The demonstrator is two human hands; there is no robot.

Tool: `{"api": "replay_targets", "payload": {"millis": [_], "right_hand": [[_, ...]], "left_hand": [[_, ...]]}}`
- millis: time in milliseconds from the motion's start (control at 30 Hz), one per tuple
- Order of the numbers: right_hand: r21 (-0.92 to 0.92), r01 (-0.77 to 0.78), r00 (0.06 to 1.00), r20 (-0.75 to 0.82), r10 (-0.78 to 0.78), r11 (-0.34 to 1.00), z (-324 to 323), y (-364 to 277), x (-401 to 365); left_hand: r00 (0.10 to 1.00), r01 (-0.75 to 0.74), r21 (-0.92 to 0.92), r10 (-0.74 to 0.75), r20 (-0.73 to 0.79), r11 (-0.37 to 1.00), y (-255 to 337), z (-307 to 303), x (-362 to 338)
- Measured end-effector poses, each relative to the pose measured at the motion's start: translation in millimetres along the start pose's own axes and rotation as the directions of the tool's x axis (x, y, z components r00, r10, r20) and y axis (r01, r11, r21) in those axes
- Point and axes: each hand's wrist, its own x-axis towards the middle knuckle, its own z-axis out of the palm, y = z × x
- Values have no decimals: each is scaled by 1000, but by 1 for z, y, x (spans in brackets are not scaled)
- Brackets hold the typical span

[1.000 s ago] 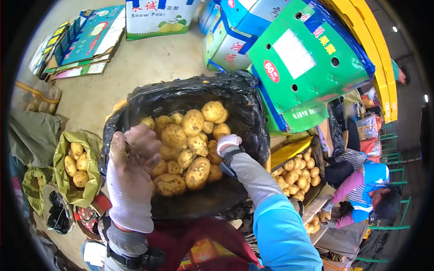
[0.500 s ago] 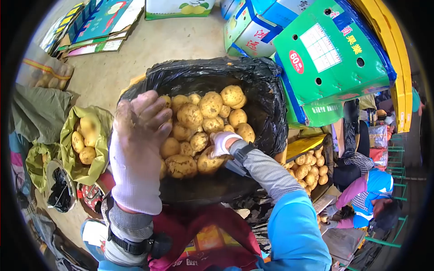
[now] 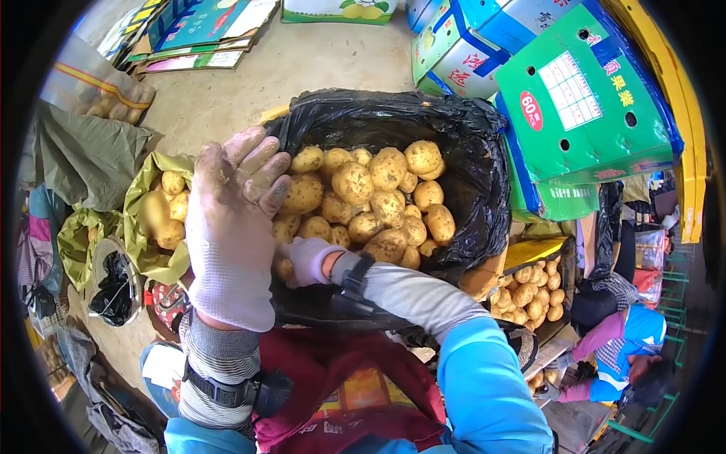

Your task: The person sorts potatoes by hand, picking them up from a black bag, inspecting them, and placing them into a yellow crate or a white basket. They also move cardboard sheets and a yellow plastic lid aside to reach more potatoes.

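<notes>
My left hand (image 3: 240, 189), in a pale glove with soiled fingers, is over the left side of a crate lined with black plastic (image 3: 484, 151). Its fingers are apart and nothing shows in them. Just right of its fingertips lie several potatoes (image 3: 353, 183). Low in the crate's left front is my right hand (image 3: 308, 259), also gloved, closed around a potato (image 3: 284, 268) that shows only in part. My left hand and wrist hide some of that corner. To the left, an olive-green sack (image 3: 140, 200) holds more potatoes (image 3: 172, 234).
Green fruit cartons (image 3: 590, 113) are stacked at the right, beside a yellow frame (image 3: 684, 129). A second crate of potatoes (image 3: 533, 295) stands at the right front. Another person (image 3: 628, 340) works farther right. Flattened cardboard (image 3: 200, 34) lies at the back left.
My right hand has moved left and toward me, from the middle potatoes to the left front corner. Some front potatoes have shifted. My left hand stays at the crate's left side; the view has shifted slightly.
</notes>
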Motion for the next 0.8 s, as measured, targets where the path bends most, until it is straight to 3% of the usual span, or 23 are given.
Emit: {"api": "replay_targets", "payload": {"millis": [67,100,167,233,300,367,433,467,500,567,600,700,733,767,800], "right_hand": [[0,55,998,11,-55,998,4,13,12],[161,131,990,-78,-120,978,8,28,17],[443,301,942,-278,-190,844,14,67,8],[769,260,934,-354,49,584,-21,49,-55],[461,370,749,-662,35,806,-42,46,-104],[244,344,534,-845,24,907,-55,35,-148],[43,137,449,-893,-23,990,-64,19,-188],[63,177,432,-901,-20,982,-62,17,-201],[45,193,393,-919,-35,980,-58,16,-211],[66,98,367,-930,26,993,-48,18,-226],[43,-60,360,-931,62,997,-42,17,-232],[60,-277,457,-870,186,959,-36,10,-241],[-35,-204,293,-956,27,978,-30,23,-234],[88,-56,186,-978,97,995,-28,37,-226],[185,106,87,-981,176,977,-32,51,-217]], "left_hand": [[999,13,-115,-8,44,993,-3,-4,5],[998,20,-176,-8,67,984,-3,-5,7],[999,24,-116,-18,52,993,-5,1,5],[996,29,-66,-23,81,997,-17,3,4],[1000,-26,193,28,-12,981,-34,19,-5],[989,32,284,-71,130,958,-60,22,-11],[849,440,164,-468,243,883,-82,32,-23],[747,509,90,-491,448,856,-91,37,-27],[706,508,101,-481,520,855,-95,44,-32],[661,590,91,-544,516,803,-104,48,-33],[631,604,108,-556,541,790,-109,47,-33],[576,625,142,-576,580,768,-119,40,-34],[582,611,140,-562,587,779,-119,40,-34],[588,598,139,-550,593,790,-119,38,-33],[501,626,161,-552,666,763,-117,35,-28]]}}
